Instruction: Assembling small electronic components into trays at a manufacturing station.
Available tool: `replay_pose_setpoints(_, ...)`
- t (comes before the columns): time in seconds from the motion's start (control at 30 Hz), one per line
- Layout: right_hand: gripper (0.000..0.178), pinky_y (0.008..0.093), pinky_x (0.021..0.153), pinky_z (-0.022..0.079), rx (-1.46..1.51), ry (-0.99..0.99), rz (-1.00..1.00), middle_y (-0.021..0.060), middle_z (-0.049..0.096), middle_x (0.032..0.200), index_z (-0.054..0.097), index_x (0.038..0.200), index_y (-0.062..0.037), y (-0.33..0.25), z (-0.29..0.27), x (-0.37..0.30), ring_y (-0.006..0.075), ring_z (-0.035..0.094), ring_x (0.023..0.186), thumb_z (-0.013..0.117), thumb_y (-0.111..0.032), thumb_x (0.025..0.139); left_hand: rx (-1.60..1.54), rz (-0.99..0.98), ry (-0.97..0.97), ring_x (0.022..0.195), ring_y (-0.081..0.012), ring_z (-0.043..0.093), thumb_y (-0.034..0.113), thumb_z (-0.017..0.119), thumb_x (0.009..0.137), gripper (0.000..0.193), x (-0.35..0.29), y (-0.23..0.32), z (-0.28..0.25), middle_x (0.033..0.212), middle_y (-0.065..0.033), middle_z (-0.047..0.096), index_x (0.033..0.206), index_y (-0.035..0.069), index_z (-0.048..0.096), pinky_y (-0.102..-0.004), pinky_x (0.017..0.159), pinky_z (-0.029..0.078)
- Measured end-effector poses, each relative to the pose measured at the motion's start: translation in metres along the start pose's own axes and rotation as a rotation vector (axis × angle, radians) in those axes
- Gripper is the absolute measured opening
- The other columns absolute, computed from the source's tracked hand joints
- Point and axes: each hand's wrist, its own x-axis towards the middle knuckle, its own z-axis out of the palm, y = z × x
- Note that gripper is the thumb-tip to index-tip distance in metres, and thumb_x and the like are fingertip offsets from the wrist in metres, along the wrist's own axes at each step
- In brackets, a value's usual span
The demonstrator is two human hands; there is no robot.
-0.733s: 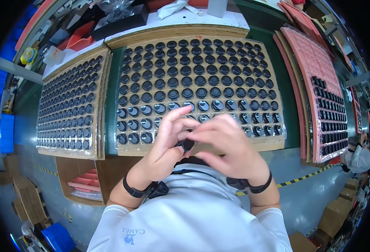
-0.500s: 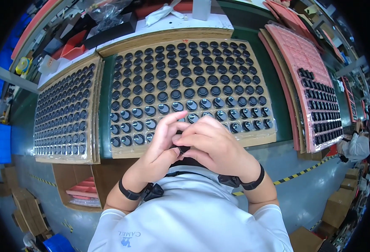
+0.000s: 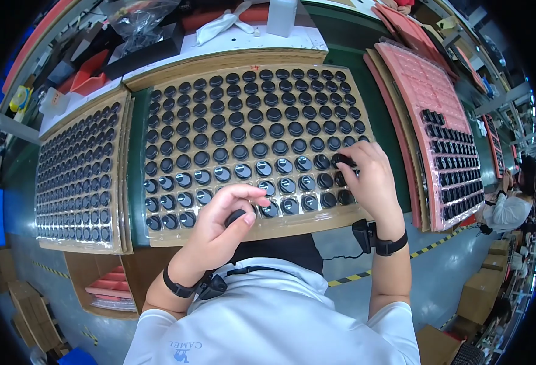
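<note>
Rows of round, glossy black caps (image 3: 237, 135) sit in a clear tray on brown cardboard (image 3: 292, 222) in front of me. My left hand (image 3: 218, 228) is closed around one black cap (image 3: 236, 218), held over the tray's near edge. At the tray's right side, my right hand (image 3: 371, 179) has its thumb and fingers around another black cap (image 3: 343, 160). Whether that cap is still seated in its pocket I cannot tell. The right hand hides some caps at that end.
On the left stands a second filled tray (image 3: 79, 176). A pink tray (image 3: 444, 91) at the right is partly filled with black pieces. Behind lie a white glove (image 3: 224, 25), a translucent bottle (image 3: 282, 17) and a plastic bag (image 3: 140, 21). An open carton (image 3: 107, 283) stands below left.
My hands were together in front of my chest on a black piece. They have parted: the right reached out to the tray's right side, while the left stays near with a cap.
</note>
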Motion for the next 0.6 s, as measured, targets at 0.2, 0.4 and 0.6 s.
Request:
replay_pose_setpoints(0.2, 0.019, 0.036, 0.075, 0.044, -0.118, -0.049, -0.002, 0.0109, 0.058, 0.086, 0.063, 0.091, -0.0017, 0.012, 0.008, 0.006, 0.0297, 0.054, 0.084, 0.066, -0.003, 0.072, 0.043, 0.008, -0.003, 0.098, -0.0135, 0.055, -0.002, 0.048, 0.086, 0.03, 0.011, -0.002, -0.005, 0.111, -0.011, 0.055, 0.117, -0.002, 0.05, -0.0262, 0.085, 0.042)
replay_pose_setpoints(0.4, 0.026, 0.0366, 0.073, 0.043, 0.263, 0.032, -0.112, 0.0074, 0.06, 0.09, 0.062, 0.094, -0.005, -0.031, -0.004, -0.002, 0.0275, 0.055, 0.082, 0.07, -0.005, 0.069, 0.114, 0.07, -0.017, 0.077, -0.0101, 0.049, 0.005, 0.05, 0.088, 0.027, 0.016, -0.008, -0.005, 0.103, -0.0119, 0.059, 0.113, -0.003, 0.054, -0.0255, 0.076, 0.042)
replay_pose_setpoints(0.6, 0.027, 0.0349, 0.072, 0.042, 0.527, -0.029, -0.406, 0.0045, 0.06, 0.094, 0.063, 0.097, -0.0079, -0.073, 0.023, -0.005, 0.0246, 0.055, 0.083, 0.068, -0.006, 0.071, 0.054, -0.069, -0.033, 0.088, -0.0125, 0.054, 0.009, 0.055, 0.088, 0.029, 0.011, -0.009, -0.007, 0.104, -0.0097, 0.06, 0.115, -0.003, 0.055, -0.0262, 0.081, 0.042)
